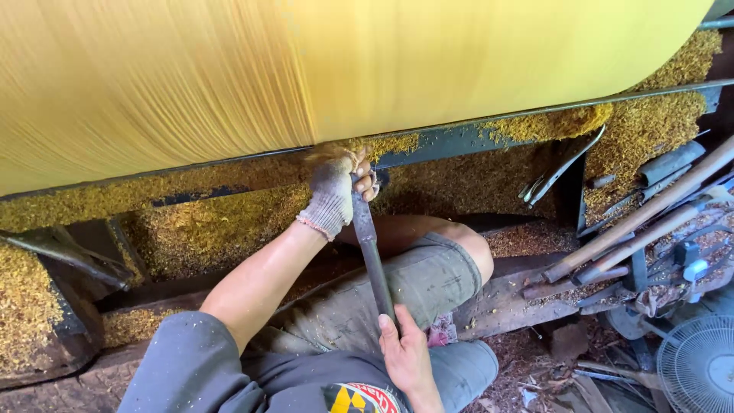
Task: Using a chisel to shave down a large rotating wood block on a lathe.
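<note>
Two hands, gloved left hand [334, 191] and bare right hand [405, 353], grip one long chisel [372, 252] against one yellow turning [306, 69].

Wood shavings [199, 229] litter the floor; fan [699, 363] nearby.

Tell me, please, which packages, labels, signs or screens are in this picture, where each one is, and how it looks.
Printed patch on the shirt: bottom edge, beside the right hand; a checked yellow and black part next to a red part with light lettering.
No package, sign or screen shows around the large yellow turning piece, the long metal tool or the gloved left hand.
</note>
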